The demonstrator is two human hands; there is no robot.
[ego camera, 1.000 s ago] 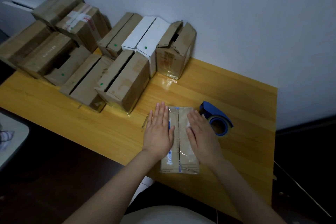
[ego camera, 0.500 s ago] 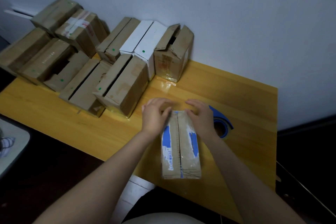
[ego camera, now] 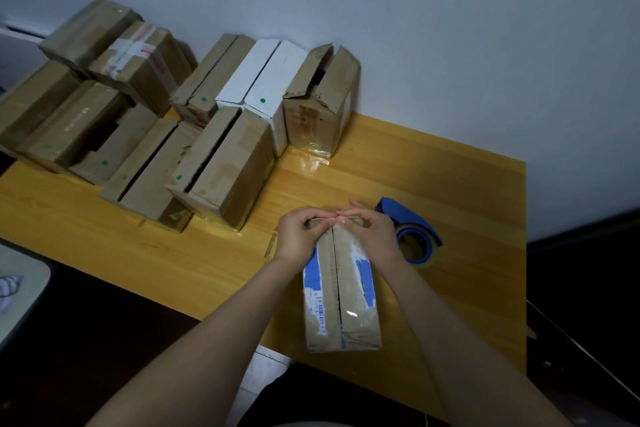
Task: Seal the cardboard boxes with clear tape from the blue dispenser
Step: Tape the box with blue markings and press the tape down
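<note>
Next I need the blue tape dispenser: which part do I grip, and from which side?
Probably the blue tape dispenser by the frame at its round end, from above with the right hand, nearest to it once it lets go of the box. It lies flat on its side, opening upward, rim exposed.

The desk [ego camera: 433,163] was yellow wood with a glossy varnish. The box [ego camera: 341,308] was matt brown cardboard with torn blue paper. The dispenser [ego camera: 412,229] looked like smooth blue plastic.
</note>
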